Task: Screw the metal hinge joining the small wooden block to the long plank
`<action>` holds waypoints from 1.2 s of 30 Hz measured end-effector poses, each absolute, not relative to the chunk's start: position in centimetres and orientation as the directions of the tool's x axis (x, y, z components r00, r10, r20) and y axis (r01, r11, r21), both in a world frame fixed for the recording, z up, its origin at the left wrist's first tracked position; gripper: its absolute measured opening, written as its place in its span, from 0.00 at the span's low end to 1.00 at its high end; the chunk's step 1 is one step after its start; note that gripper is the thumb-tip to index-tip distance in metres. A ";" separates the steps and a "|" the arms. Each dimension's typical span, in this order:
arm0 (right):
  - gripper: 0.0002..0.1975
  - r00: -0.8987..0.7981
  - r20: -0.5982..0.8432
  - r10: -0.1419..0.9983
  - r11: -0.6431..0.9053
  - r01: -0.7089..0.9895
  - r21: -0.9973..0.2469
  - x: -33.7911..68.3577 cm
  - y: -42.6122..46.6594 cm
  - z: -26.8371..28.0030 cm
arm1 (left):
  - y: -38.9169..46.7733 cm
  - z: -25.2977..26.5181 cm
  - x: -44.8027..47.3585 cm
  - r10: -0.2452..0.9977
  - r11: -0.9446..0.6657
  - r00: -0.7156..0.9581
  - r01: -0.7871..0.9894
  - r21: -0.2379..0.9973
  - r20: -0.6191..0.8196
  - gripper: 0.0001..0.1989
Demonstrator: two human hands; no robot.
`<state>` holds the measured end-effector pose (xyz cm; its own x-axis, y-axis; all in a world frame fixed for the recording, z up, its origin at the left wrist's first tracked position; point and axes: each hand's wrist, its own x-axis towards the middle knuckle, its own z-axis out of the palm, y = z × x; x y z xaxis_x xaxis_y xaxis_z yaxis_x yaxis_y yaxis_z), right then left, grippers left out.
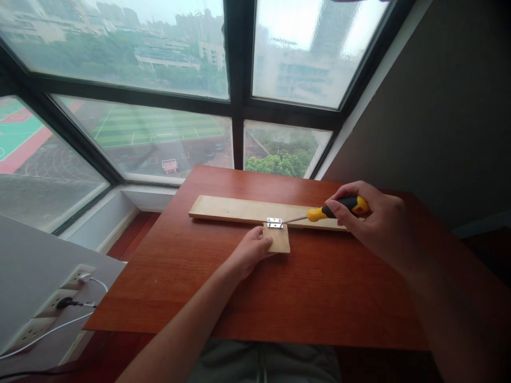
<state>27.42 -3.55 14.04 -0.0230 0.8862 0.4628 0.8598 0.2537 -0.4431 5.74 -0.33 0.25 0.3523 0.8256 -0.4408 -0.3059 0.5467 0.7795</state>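
Note:
My left hand point(252, 249) grips the left side of a small wooden block point(281, 242), thumb on top. A silver metal hinge point(274, 222) spans the joint between this block and a long pale wooden board point(231, 207), which lies across the table. In my right hand point(373, 221) is a screwdriver point(315, 214) with a yellow and black handle, held nearly level. Its shaft points left and the tip meets the right side of the hinge. Whether the tip sits in a screw is too small to tell.
The reddish-brown wooden table point(191, 287) stands against large dark-framed windows point(237, 80). A dark wall point(439, 117) rises on the right. Wall sockets point(54, 303) with plugged-in cables are at the lower left, beside the table's edge.

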 end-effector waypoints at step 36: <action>0.12 -0.478 0.276 0.834 0.537 0.818 -0.206 22.6 1.3 19.1 | -0.3 -0.6 5.5 0.821 0.542 0.410 -0.345 0.766 -0.397 0.13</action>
